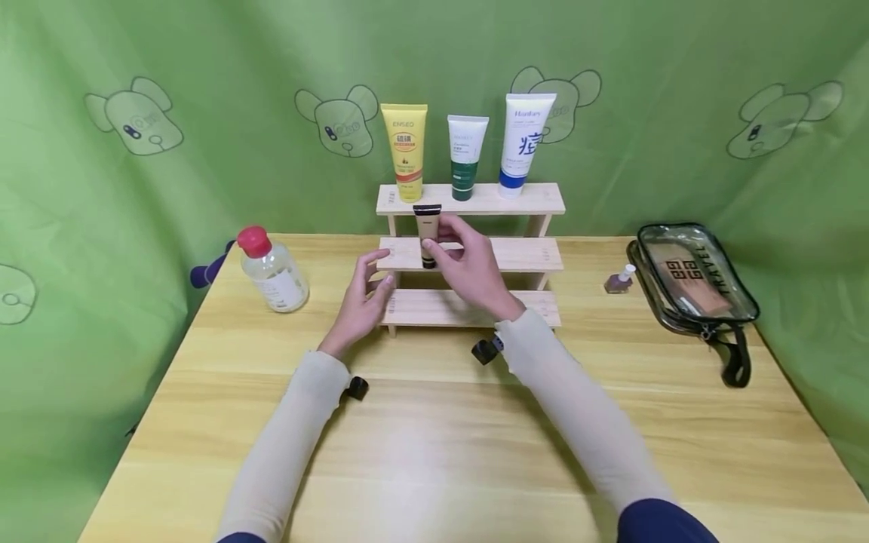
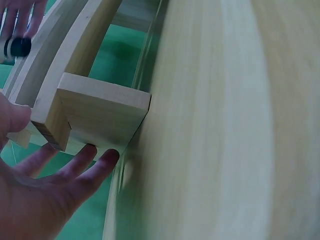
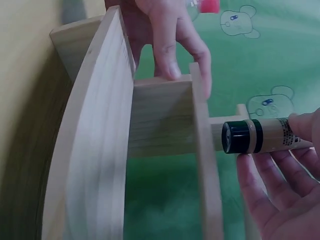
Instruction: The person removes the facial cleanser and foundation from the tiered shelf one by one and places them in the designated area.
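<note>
My right hand (image 1: 475,264) pinches a small beige cosmetic tube (image 1: 428,228) with a black cap, between thumb and fingers. The tube stands cap down, at the left part of the middle step of a three-step wooden rack (image 1: 468,305). In the right wrist view its black cap (image 3: 236,137) appears a little off the shelf board; contact cannot be told. At the rack's left end is my left hand (image 1: 360,305), fingers extended. In the left wrist view its fingertips (image 2: 111,156) lie against the rack's side panel (image 2: 105,107).
On the top step stand a yellow tube (image 1: 406,154), a white-and-green tube (image 1: 465,158) and a white-and-blue tube (image 1: 524,143). A red-capped clear bottle (image 1: 274,275) is at left. A small white-capped bottle (image 1: 619,280) and a clear travel pouch (image 1: 699,275) lie at right.
</note>
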Demonstrator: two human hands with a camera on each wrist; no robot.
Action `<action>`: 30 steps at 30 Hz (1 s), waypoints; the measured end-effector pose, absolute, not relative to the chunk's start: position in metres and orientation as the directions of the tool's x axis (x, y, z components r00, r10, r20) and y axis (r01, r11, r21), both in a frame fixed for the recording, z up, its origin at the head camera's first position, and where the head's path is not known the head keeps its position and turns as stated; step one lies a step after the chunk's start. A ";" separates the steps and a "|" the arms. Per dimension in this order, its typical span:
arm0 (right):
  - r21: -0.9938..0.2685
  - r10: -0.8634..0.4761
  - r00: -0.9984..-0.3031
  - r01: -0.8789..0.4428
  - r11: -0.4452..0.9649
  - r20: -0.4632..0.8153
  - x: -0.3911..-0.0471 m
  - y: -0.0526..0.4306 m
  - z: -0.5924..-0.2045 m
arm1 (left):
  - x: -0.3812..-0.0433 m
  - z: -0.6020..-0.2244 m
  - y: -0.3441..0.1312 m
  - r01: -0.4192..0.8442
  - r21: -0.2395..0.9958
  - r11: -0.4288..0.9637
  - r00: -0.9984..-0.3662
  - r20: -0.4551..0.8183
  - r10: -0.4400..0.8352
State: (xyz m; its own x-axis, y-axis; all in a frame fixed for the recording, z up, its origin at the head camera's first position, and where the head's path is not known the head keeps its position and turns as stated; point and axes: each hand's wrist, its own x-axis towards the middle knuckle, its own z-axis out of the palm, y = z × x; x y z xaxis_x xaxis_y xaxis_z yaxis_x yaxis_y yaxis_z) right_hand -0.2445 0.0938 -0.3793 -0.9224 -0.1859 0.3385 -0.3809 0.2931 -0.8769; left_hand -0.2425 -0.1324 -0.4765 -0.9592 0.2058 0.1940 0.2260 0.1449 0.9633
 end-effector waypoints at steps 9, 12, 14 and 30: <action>-0.867 -0.133 -0.926 -0.378 0.326 0.354 -0.211 0.142 -0.365 | -0.243 -0.477 -0.135 0.260 0.956 0.135 -0.952 0.230 0.203; -0.864 -0.101 -0.929 -0.369 0.342 0.357 -0.202 0.157 -0.365 | -0.243 -0.478 -0.136 0.255 0.957 0.136 -0.952 0.224 0.210; -0.862 -0.084 -0.929 -0.366 0.350 0.360 -0.197 0.167 -0.366 | -0.244 -0.478 -0.136 0.251 0.959 0.134 -0.952 0.219 0.215; -0.828 0.017 -0.924 -0.334 0.450 0.382 -0.163 0.227 -0.391 | -0.244 -0.479 -0.137 0.251 0.960 0.125 -0.947 0.217 0.236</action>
State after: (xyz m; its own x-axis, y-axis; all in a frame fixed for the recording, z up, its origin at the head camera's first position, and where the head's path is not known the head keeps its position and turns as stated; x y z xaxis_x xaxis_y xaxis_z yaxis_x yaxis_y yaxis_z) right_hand -0.1630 0.2270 -0.3907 -0.9240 0.0172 0.3821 -0.3342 0.4497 -0.8283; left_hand -0.2436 -0.1368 -0.4792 -0.9472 0.2362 0.2167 0.2507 0.1245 0.9600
